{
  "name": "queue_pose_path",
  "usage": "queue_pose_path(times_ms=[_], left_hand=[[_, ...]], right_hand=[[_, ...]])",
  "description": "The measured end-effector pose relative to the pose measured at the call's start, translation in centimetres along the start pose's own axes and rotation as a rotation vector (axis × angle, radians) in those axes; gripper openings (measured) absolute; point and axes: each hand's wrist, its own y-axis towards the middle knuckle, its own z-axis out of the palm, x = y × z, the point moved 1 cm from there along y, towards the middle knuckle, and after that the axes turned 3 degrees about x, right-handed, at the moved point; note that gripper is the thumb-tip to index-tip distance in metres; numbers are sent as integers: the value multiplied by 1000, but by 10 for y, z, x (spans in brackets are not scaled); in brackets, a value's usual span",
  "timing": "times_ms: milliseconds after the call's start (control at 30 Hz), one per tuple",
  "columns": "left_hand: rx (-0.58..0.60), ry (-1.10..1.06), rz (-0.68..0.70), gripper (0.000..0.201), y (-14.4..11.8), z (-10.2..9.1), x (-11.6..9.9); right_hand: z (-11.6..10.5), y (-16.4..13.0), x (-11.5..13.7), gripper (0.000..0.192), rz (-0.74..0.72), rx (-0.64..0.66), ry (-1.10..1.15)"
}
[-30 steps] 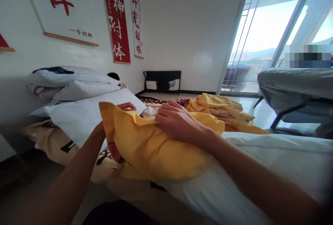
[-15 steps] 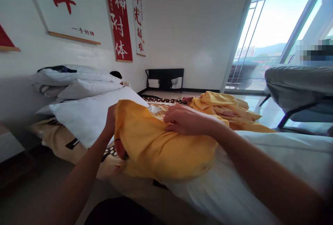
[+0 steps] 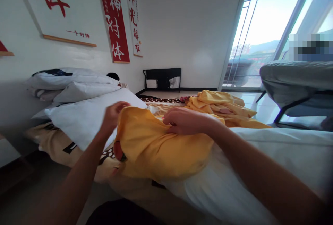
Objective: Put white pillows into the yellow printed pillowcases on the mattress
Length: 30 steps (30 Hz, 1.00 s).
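A yellow pillowcase lies bunched in front of me, around the near end of a white pillow that runs off to the right. My right hand is closed on the upper edge of the pillowcase, with thumb and fingers pinching a fold. At the left corner of the cloth, my left hand grips the edge; its fingertips are partly hidden and slightly blurred. A patch of orange-red print shows on the case's left side.
Several white pillows are stacked at the left on a patterned bed cover. Behind my right hand lies a heap of yellow cloth. A grey covered chair stands right, by the window. A person's dark-haired head shows beyond the pillows.
My left hand has come up from behind the pillowcase's corner, and more of its fingers show. The cloth's left corner has dropped slightly. My right hand keeps its grip; the view has turned slightly right.
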Motion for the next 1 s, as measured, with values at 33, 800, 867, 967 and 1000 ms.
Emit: queue_pose_path(times_ms=[33,800,867,967,1000], left_hand=[[-46,-50,17,30,-6,-8,-8],[-209,396,-33,29,-55,6,-38],[-290,406,-61,32,-53,7,-41],[-403,397,-86,38,-47,8,-46],[-450,405,-85,39,-44,7,-48]], right_hand=[[-1,-1,-1,21,8,3,2],[8,-47,-68,51,255,-8,283],[10,-49,-71,40,219,64,285],[6,-48,-63,41,154,-13,167],[3,-48,-60,42,165,-76,115]])
